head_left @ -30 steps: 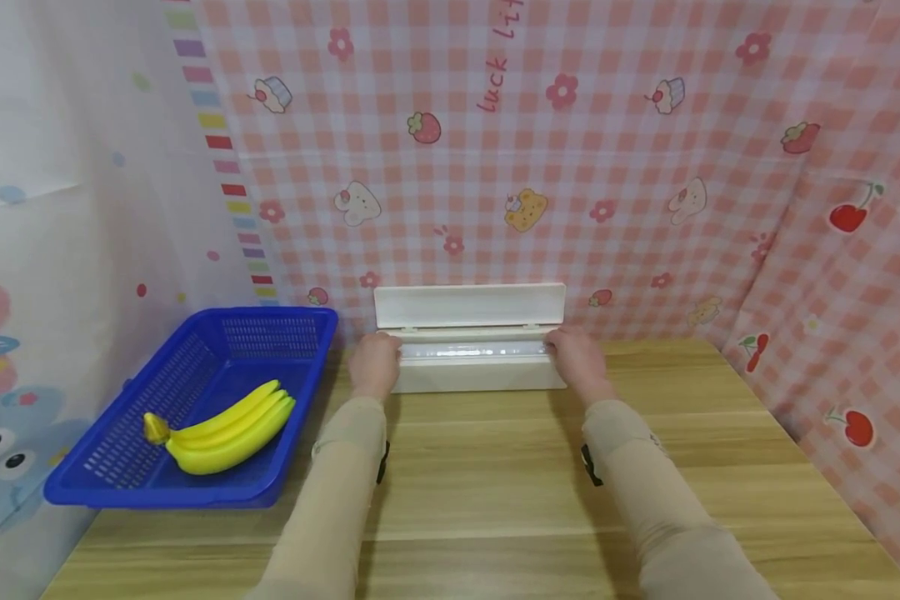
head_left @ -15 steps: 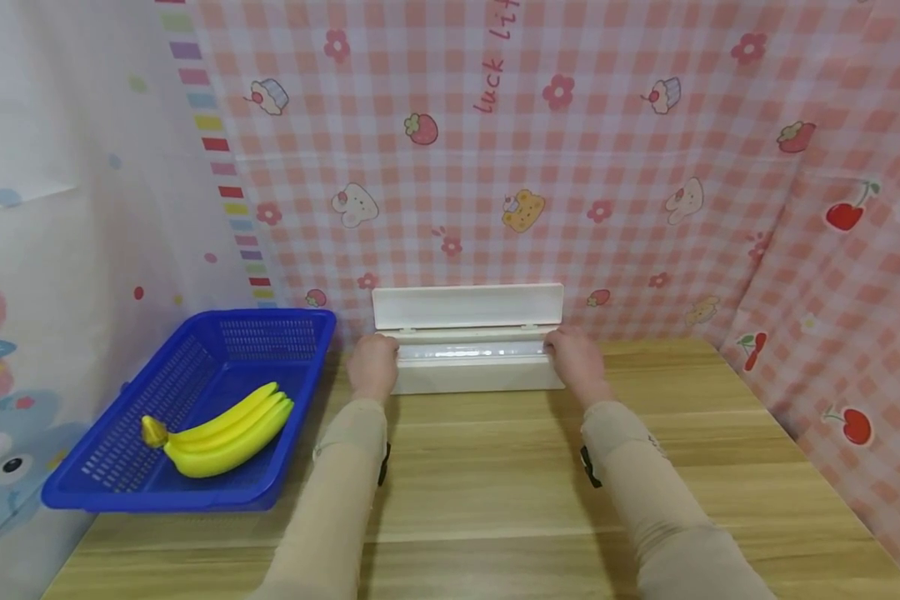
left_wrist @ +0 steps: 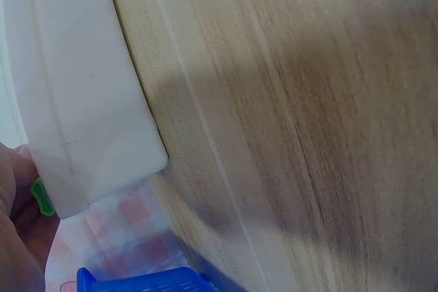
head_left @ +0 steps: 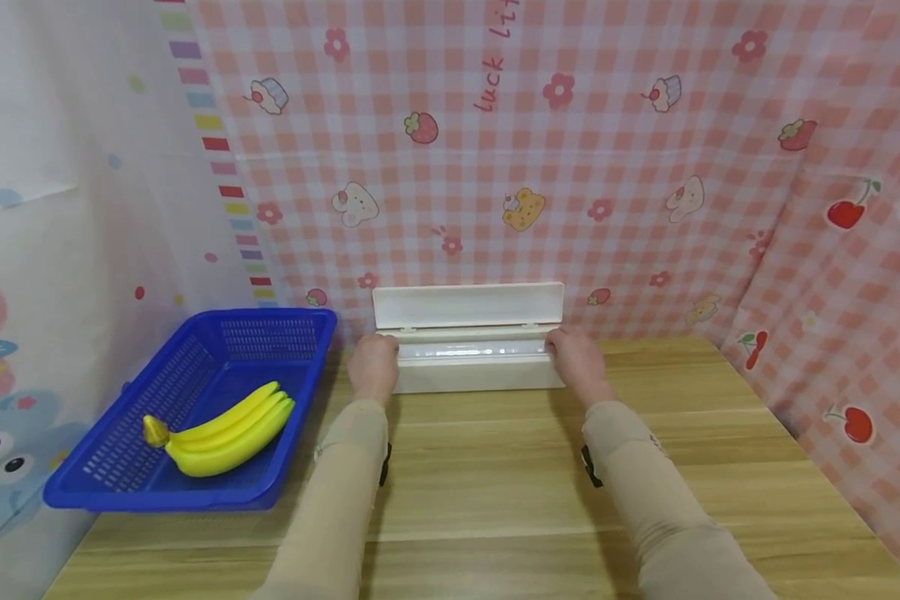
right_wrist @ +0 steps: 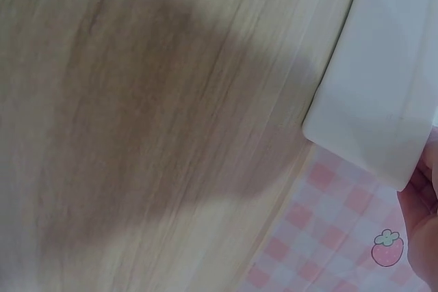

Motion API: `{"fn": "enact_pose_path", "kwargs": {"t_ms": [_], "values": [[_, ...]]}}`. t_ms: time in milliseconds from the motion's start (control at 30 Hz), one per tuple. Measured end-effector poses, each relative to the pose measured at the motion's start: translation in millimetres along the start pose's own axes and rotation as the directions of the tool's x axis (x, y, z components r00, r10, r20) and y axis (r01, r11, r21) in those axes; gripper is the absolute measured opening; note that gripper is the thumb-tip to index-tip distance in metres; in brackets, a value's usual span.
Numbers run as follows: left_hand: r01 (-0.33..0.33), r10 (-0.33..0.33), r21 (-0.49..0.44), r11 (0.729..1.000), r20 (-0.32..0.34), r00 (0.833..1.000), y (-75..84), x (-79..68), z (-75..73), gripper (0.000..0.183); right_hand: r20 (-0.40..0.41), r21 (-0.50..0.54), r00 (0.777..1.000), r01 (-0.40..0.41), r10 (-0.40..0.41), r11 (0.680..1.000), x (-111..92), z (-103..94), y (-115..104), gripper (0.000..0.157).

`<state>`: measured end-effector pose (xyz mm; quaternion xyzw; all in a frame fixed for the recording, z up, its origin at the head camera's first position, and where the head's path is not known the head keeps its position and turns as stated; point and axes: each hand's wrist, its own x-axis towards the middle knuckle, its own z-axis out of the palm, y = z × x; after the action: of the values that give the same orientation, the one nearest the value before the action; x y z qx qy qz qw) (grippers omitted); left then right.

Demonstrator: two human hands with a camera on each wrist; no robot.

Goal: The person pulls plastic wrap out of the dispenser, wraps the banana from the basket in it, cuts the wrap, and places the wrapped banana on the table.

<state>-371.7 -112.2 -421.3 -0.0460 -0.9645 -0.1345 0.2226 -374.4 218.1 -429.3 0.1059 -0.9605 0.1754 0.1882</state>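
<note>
A white cling film dispenser (head_left: 480,377) stands near the back of the table, its lid (head_left: 468,307) raised and leaning back. Inside lies a shiny clear roll of cling film (head_left: 471,350). My left hand (head_left: 373,365) grips the dispenser's left end, fingers curled at the top near the roll's end. In the left wrist view a small green piece (left_wrist: 42,197) shows between that hand and the white box. My right hand (head_left: 579,362) holds the right end in the same way; in the right wrist view its fingers (right_wrist: 421,203) sit at the box's corner. Some fingertips are hidden.
A blue plastic basket (head_left: 157,502) stands at the left with a bunch of bananas (head_left: 228,433) in it. Close behind the dispenser hangs a pink checked cloth (head_left: 450,183). The wooden table (head_left: 480,492) stretches between the forearms.
</note>
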Motion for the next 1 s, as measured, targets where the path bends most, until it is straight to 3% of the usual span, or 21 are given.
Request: {"fn": "enact_pose_path", "kwargs": {"t_ms": [333,700,1000], "values": [[-0.035,0.035,-0.002,0.999,-0.040,0.999,-1.0,-2.6,2.4,0.008,-0.003,0.001,1.000,0.009,-0.009,1.000,-2.5,-2.5,0.8,0.006],[-0.039,0.040,0.023,0.999,-0.019,0.999,-2.2,-2.7,2.1,0.012,0.009,0.025,1.000,-0.015,0.015,1.000,-3.7,-4.5,-1.6,0.008],[-0.034,0.034,0.021,0.999,-0.006,0.999,-1.6,-6.3,-1.2,0.011,-0.024,-0.005,1.000,0.019,-0.019,1.000,-7.1,-2.4,-1.3,0.007]]}}
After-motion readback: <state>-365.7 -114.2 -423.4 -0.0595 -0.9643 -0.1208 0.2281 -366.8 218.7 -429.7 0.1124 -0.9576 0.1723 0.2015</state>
